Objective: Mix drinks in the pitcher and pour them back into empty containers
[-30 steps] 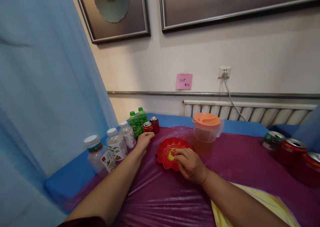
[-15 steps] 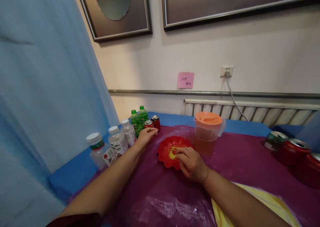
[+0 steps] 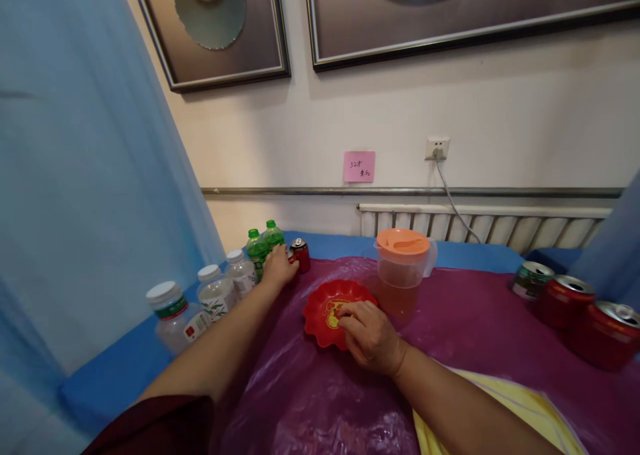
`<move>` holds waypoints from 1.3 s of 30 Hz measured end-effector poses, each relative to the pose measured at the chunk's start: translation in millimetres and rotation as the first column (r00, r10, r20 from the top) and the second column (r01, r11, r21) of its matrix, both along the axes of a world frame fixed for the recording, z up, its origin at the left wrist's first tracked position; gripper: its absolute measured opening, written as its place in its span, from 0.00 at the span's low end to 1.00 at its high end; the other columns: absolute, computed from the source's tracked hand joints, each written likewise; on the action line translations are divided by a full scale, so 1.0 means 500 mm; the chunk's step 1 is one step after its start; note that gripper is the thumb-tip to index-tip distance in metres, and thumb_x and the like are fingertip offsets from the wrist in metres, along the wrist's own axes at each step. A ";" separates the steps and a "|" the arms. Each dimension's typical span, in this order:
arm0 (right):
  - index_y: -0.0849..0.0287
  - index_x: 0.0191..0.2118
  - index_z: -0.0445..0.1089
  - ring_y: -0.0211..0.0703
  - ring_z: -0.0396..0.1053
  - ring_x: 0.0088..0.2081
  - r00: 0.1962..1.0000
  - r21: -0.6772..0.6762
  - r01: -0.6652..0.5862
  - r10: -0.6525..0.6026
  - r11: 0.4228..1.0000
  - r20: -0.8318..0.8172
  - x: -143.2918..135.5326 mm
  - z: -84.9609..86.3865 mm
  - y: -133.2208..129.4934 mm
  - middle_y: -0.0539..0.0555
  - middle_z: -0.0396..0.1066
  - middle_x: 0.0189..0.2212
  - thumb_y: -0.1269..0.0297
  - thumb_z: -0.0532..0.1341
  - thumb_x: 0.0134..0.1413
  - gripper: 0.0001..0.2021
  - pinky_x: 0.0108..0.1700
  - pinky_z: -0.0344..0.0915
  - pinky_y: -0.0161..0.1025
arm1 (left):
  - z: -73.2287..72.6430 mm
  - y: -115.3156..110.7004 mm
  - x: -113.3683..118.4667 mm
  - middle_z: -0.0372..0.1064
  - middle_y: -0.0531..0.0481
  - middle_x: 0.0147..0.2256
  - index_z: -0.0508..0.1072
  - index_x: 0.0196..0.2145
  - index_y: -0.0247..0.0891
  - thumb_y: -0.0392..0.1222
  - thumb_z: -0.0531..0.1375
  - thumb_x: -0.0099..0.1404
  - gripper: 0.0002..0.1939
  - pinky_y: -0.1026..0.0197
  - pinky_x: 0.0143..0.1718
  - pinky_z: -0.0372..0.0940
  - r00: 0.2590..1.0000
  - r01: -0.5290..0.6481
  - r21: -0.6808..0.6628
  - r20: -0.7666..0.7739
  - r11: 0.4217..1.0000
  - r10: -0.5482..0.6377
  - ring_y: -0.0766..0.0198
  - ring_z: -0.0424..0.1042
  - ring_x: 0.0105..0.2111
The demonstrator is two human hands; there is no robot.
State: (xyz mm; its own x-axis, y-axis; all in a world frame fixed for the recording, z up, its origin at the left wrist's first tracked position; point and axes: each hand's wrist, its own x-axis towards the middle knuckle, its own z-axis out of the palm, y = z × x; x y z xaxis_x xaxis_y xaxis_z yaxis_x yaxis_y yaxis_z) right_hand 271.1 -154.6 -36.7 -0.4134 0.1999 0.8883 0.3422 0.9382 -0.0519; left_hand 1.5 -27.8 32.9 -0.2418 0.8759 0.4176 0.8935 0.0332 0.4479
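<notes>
We see the red dish (image 3: 315, 308) beneath and just left of the right hand (image 3: 370, 338); it looks glossy and shallow, with a scalloped rim and a yellow printed figure. That hand's fingers curl inward, and we cannot tell whether anything is pinched there. The left hand (image 3: 280, 266) partly covers a short red can (image 3: 291, 256); we cannot tell whether it grips. Just right of that hand stands a darker metal can (image 3: 301, 258); just beyond it are green bottles (image 3: 257, 248) with ribbed caps.

Left of the left hand, clear jars (image 3: 216, 291) with white lids wear pale labels, one with a leaf motif, their lettering too small to read. Beyond the right hand, a translucent pitcher (image 3: 400, 275) with an orange lid holds amber liquid. Under both hands, wrinkled, shiny purple film (image 3: 300, 388) covers the bench. On the wall beyond them, we read "32" on a pink note (image 3: 359, 167); its other handwriting is unclear.
</notes>
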 end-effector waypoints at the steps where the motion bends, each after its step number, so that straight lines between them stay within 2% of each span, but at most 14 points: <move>1: 0.58 0.45 0.68 0.47 0.69 0.41 1.000 0.000 0.001 -0.001 1.000 -0.001 0.000 0.000 0.001 0.59 0.73 0.41 0.77 0.56 0.56 0.13 0.39 0.65 0.41 | -0.004 0.006 0.000 0.71 0.36 0.56 0.71 0.52 0.36 0.35 0.64 0.54 0.26 0.51 0.59 0.59 1.000 -0.009 -0.014 -0.023 1.000 0.008 0.45 0.69 0.57; 7: 0.57 0.47 0.68 0.46 0.70 0.40 0.999 -0.030 0.010 -0.011 1.000 -0.042 0.001 -0.001 0.006 0.58 0.73 0.42 0.75 0.56 0.56 0.14 0.41 0.66 0.43 | -0.016 0.010 -0.003 0.73 0.33 0.53 0.72 0.51 0.35 0.38 0.63 0.59 0.21 0.53 0.55 0.60 0.990 -0.030 0.004 -0.134 1.000 0.031 0.45 0.71 0.55; 11: 0.57 0.49 0.67 0.47 0.70 0.41 0.997 -0.056 0.010 -0.014 0.998 -0.072 0.002 -0.002 0.005 0.59 0.73 0.42 0.77 0.56 0.55 0.16 0.43 0.68 0.45 | -0.018 -0.013 -0.010 0.76 0.37 0.47 0.73 0.46 0.36 0.42 0.64 0.60 0.17 0.54 0.51 0.62 0.987 -0.039 0.032 -0.154 0.999 0.044 0.45 0.73 0.50; 15: 0.57 0.51 0.66 0.48 0.72 0.45 0.990 -0.100 0.040 -0.053 0.994 -0.127 0.003 -0.003 0.004 0.60 0.73 0.44 0.76 0.57 0.58 0.16 0.45 0.69 0.47 | 0.000 -0.044 0.004 0.75 0.43 0.45 0.73 0.48 0.36 0.46 0.62 0.64 0.17 0.57 0.48 0.63 0.991 0.018 0.107 -0.134 0.994 -0.003 0.49 0.73 0.48; 19: 0.57 0.58 0.62 0.51 0.71 0.51 0.967 -0.162 0.129 -0.161 0.978 -0.197 0.002 -0.003 0.006 0.62 0.71 0.49 0.69 0.59 0.63 0.19 0.51 0.69 0.52 | 0.045 -0.097 0.067 0.74 0.41 0.47 0.74 0.48 0.37 0.49 0.67 0.60 0.21 0.55 0.51 0.63 0.988 0.133 0.245 -0.114 0.961 -0.107 0.48 0.72 0.48; 22: 0.58 0.64 0.55 0.57 0.66 0.59 0.952 -0.230 0.181 -0.229 0.956 -0.204 -0.003 -0.006 0.007 0.66 0.68 0.56 0.58 0.66 0.60 0.31 0.56 0.67 0.58 | 0.070 -0.164 0.136 0.75 0.43 0.45 0.75 0.45 0.39 0.51 0.68 0.58 0.20 0.53 0.50 0.64 0.962 0.270 0.302 -0.113 0.914 -0.247 0.48 0.72 0.46; 24: 0.60 0.67 0.51 0.61 0.64 0.61 0.942 -0.283 0.196 -0.261 0.939 -0.210 -0.008 -0.011 0.007 0.69 0.65 0.59 0.51 0.70 0.53 0.42 0.59 0.65 0.60 | 0.074 -0.212 0.183 0.75 0.45 0.43 0.75 0.43 0.42 0.53 0.69 0.57 0.19 0.54 0.49 0.64 0.933 0.360 0.287 -0.103 0.888 -0.346 0.50 0.72 0.44; 26: 0.61 0.68 0.49 0.62 0.65 0.60 0.933 -0.351 0.182 -0.275 0.918 -0.234 -0.015 -0.016 0.005 0.70 0.64 0.60 0.50 0.72 0.48 0.48 0.59 0.66 0.61 | 0.071 -0.251 0.222 0.75 0.46 0.41 0.75 0.42 0.43 0.54 0.70 0.55 0.20 0.54 0.46 0.65 0.913 0.404 0.268 -0.053 0.875 -0.405 0.52 0.72 0.42; 29: 0.60 0.67 0.49 0.60 0.71 0.55 0.919 -0.449 0.108 -0.261 0.887 -0.294 -0.023 -0.019 0.002 0.69 0.67 0.57 0.55 0.71 0.50 0.44 0.55 0.70 0.57 | 0.066 -0.280 0.259 0.75 0.46 0.40 0.75 0.42 0.44 0.54 0.73 0.49 0.24 0.53 0.46 0.66 0.891 0.415 0.254 0.081 0.873 -0.447 0.51 0.72 0.40; 31: 0.59 0.65 0.51 0.58 0.73 0.53 0.910 -0.491 0.050 -0.242 0.870 -0.337 -0.025 -0.017 0.001 0.68 0.69 0.55 0.56 0.70 0.51 0.40 0.53 0.72 0.55 | 0.067 -0.284 0.265 0.75 0.45 0.44 0.76 0.45 0.45 0.52 0.75 0.45 0.30 0.51 0.51 0.66 0.850 0.430 0.261 0.206 0.865 -0.485 0.48 0.72 0.44; 34: 0.58 0.63 0.52 0.57 0.74 0.52 0.893 -0.526 -0.010 -0.229 0.850 -0.387 -0.023 -0.008 0.002 0.66 0.71 0.54 0.56 0.70 0.51 0.39 0.51 0.73 0.52 | 0.068 -0.279 0.248 0.73 0.43 0.54 0.73 0.56 0.45 0.49 0.77 0.42 0.42 0.48 0.59 0.62 0.718 0.519 0.221 0.411 0.826 -0.562 0.43 0.70 0.55; 36: 0.57 0.62 0.52 0.55 0.74 0.51 0.888 -0.538 -0.040 -0.218 0.842 -0.406 -0.018 -0.002 0.003 0.65 0.71 0.53 0.55 0.70 0.51 0.38 0.50 0.74 0.51 | 0.063 -0.272 0.227 0.70 0.42 0.59 0.69 0.61 0.44 0.49 0.75 0.46 0.45 0.48 0.62 0.61 0.594 0.623 0.181 0.523 0.761 -0.611 0.42 0.68 0.59; 39: 0.56 0.60 0.54 0.53 0.74 0.51 0.908 -0.561 -0.112 -0.145 0.820 -0.393 -0.009 0.007 0.005 0.63 0.71 0.52 0.55 0.70 0.52 0.35 0.52 0.72 0.49 | 0.047 -0.259 0.198 0.69 0.41 0.60 0.68 0.62 0.41 0.50 0.73 0.51 0.42 0.49 0.62 0.62 0.434 0.749 0.151 0.623 0.645 -0.651 0.43 0.67 0.60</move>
State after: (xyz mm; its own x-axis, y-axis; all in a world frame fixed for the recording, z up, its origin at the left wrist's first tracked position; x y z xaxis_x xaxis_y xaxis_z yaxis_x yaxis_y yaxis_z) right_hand 266.9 -152.2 -33.1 -0.0393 0.7157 0.6973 0.1846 0.6911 -0.6988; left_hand 100.6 -157.3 56.2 0.3426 0.8894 0.3025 0.1887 -0.3806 0.9053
